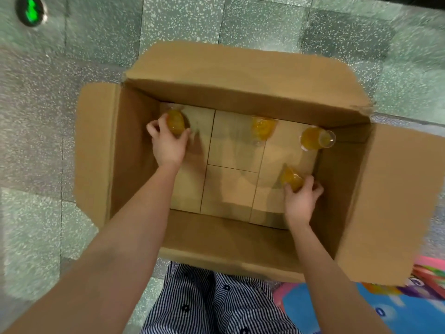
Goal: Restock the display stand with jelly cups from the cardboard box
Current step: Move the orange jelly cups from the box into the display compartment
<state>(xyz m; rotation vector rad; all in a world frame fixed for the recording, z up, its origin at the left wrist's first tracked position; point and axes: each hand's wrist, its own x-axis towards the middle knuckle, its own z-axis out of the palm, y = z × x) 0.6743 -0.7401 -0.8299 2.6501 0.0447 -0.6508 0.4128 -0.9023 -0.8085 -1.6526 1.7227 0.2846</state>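
Both arms are reaching down past the near wall of the cardboard box (pixel 216 239), w/ striped clothing (pixel 212 302) just below it. The right hand (pixel 301 201) is curling its fingers (pixel 313 186) round the near-right cup (pixel 290 178), close to the right wall. The cup is blurred, so I can't tell if it's off the box bottom yet. Further in, the left hand (pixel 168 143) is wrapping thumb & fingers round the far-left cup (pixel 175 121), tucked in the far-left corner. Two more are lying loose beyond: the middle cup (pixel 262 128) and the far-right cup (pixel 316 138), which is on its side.

The step looks like one cup per hand, prob. the last few left. To do it well, I'd be gripping the cup sides, not squeezing the lid film, and lifting straight up till clear of the walls before swinging out.

The box centre is giving plenty of room. The tight spots are the left hand's corner and the right hand's wall. Flaps are splaying out on all sides. The right flap (pixel 390 201) is the one to clear if heading for the colourful thing (pixel 361 307) at lower right; can't tell if that's the stand. The terrazzo floor (pixel 240 20) is lying open beyond.
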